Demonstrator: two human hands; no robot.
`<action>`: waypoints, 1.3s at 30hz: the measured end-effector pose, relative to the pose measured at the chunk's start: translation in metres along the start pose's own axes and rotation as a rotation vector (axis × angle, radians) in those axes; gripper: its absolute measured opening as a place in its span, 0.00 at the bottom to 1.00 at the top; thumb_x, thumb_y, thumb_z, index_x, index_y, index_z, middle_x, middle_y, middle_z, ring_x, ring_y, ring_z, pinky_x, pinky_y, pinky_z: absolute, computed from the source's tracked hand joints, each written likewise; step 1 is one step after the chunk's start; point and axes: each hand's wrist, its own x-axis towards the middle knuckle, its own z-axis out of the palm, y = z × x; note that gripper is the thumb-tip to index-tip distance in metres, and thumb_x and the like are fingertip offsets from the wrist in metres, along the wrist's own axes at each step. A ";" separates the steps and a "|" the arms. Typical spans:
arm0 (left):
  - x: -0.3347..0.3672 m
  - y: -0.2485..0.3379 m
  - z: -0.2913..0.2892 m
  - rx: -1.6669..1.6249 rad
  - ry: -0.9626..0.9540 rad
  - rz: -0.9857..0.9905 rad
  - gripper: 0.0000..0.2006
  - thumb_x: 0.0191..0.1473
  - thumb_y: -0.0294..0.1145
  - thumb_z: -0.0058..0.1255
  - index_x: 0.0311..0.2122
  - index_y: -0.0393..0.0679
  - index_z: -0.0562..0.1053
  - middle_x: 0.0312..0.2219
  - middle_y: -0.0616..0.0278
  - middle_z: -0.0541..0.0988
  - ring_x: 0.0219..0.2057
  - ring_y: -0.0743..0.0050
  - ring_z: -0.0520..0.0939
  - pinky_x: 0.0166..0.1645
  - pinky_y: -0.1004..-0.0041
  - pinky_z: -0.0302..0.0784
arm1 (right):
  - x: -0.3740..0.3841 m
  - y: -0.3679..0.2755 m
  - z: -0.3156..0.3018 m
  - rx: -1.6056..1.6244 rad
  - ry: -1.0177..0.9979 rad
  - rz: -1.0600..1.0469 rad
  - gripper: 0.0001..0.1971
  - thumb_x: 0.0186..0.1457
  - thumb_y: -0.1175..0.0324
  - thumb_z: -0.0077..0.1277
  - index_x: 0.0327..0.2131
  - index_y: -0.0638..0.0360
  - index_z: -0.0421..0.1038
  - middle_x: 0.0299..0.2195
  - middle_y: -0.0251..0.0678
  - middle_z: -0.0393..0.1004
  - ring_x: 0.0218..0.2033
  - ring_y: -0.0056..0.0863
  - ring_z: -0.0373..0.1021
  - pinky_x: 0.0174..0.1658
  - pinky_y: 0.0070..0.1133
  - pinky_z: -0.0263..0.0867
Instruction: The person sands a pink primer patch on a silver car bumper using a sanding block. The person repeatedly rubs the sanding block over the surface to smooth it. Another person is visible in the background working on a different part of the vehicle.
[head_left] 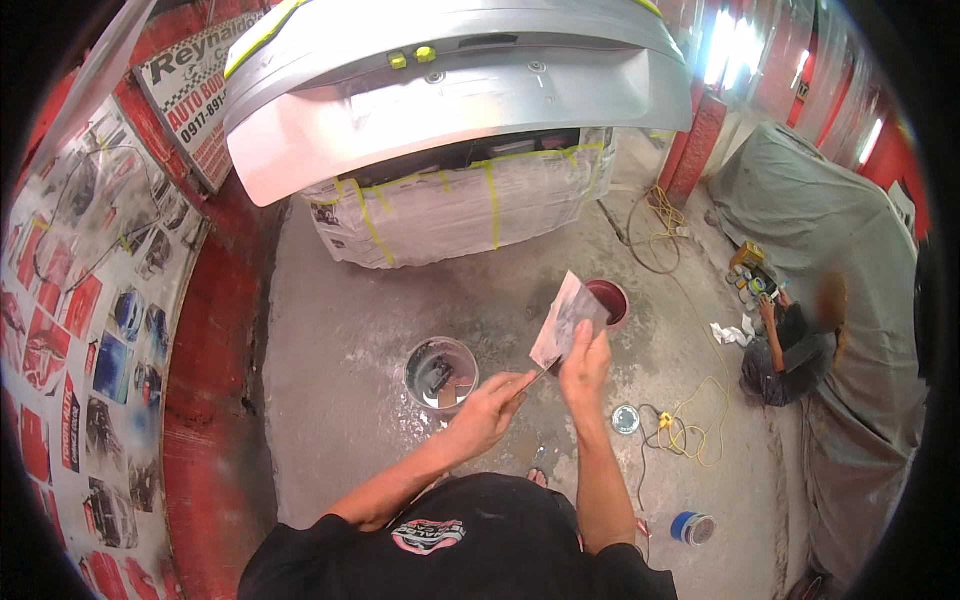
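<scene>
My right hand [584, 368] grips a flat, pinkish-grey sheet [566, 318] with its thumb over the lower right edge. The sheet is tilted, and grey smears show on its face. My left hand [490, 408] is closed, its fingertips pinching something thin and dark by the sheet's lower corner; what it is cannot be made out. Below and left of the sheet stands a clear round bucket [411, 372] with liquid and several small blocks inside. Partly behind the sheet is a dark red bucket [622, 302].
Ahead is a car's raised silver tailgate [450, 105], above a rear end masked with taped plastic [440, 215]. A yellow cord [690, 440], a round lid [625, 419] and a blue can [692, 528] lie right. A person [795, 345] crouches beside a grey cover [810, 200].
</scene>
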 end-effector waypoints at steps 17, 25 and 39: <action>0.002 -0.012 0.008 0.156 0.117 0.133 0.11 0.60 0.25 0.52 0.46 0.32 0.75 0.29 0.47 0.81 0.32 0.54 0.84 0.38 0.66 0.77 | -0.009 0.021 -0.036 0.098 -0.079 0.003 0.17 0.68 0.64 0.44 0.29 0.68 0.68 0.21 0.53 0.71 0.22 0.52 0.70 0.27 0.37 0.63; 0.035 -0.048 -0.026 0.051 0.241 -0.350 0.10 0.63 0.27 0.51 0.45 0.33 0.75 0.30 0.50 0.82 0.32 0.70 0.81 0.39 0.69 0.76 | -0.052 0.048 -0.032 0.175 -0.671 0.075 0.13 0.63 0.64 0.50 0.44 0.65 0.72 0.33 0.47 0.75 0.36 0.38 0.74 0.41 0.27 0.68; -0.003 0.018 0.021 0.088 -0.119 0.100 0.22 0.53 0.14 0.54 0.55 0.37 0.74 0.46 0.48 0.79 0.46 0.52 0.81 0.49 0.63 0.78 | -0.029 0.089 0.029 1.375 -0.209 0.970 0.30 0.61 0.38 0.45 0.53 0.53 0.67 0.26 0.33 0.74 0.32 0.38 0.76 0.38 0.33 0.75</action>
